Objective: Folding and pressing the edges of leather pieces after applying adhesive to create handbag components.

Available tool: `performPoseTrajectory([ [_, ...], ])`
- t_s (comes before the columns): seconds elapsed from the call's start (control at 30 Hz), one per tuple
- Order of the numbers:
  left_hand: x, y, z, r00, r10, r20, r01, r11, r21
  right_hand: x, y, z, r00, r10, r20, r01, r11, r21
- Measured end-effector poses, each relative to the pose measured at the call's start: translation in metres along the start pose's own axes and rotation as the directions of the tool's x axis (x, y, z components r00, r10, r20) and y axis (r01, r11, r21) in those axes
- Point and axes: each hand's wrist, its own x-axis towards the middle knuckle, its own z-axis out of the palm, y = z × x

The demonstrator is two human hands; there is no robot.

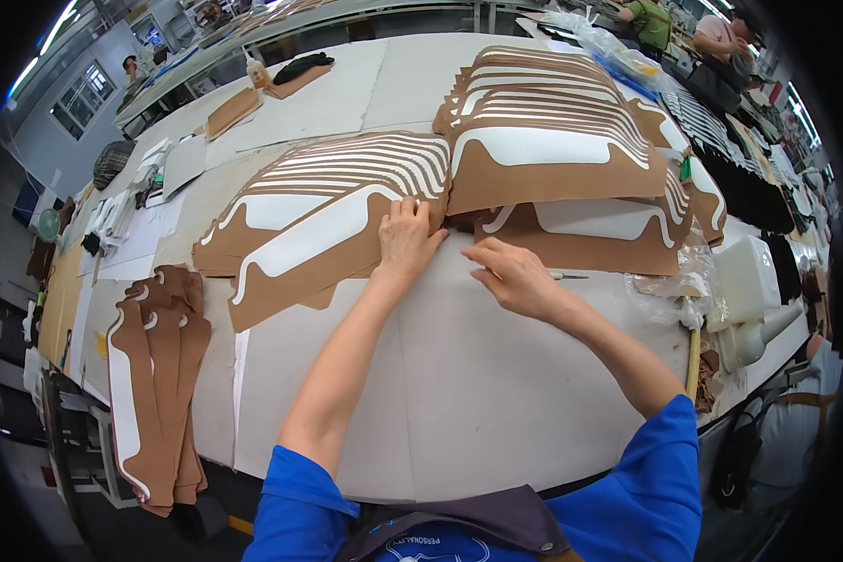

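My left hand [407, 241] lies palm down on the right end of a brown flat panel [300, 272] with a white shaped patch [314, 234] on it. Its fingers are stretched over the panel, thumb out to the side. This panel slants across the front of a fanned stack of similar panels. To the right, my right hand [513, 276] hovers over the table, fingers bent, with a gap between thumb and forefinger and nothing visible there. It is nearest the lower panels [571, 251] of the right-hand stack. A taller fanned pile [553, 173] rests on those.
Several brown panels [164, 375] overhang the table's left edge. A thin pen-like tool [569, 276] lies right of my right hand. Clear plastic bags [674, 281] and a white container [747, 272] sit at the right. Farther back are a bottle [258, 72] and black cloth [302, 67].
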Motion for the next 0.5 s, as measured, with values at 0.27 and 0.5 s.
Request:
performPoseTrajectory([
  [0.27,-0.005,-0.022,-0.002,0.993,0.117,0.022,-0.117,0.993,0.000,0.056,0.021,-0.003,0.998,-0.004,-0.062,0.012,0.992,0.123],
  [0.5,-0.018,-0.019,0.010,0.991,0.130,0.009,-0.130,0.989,0.075,0.160,0.013,0.023,0.899,0.416,0.137,-0.399,0.907,-0.137],
])
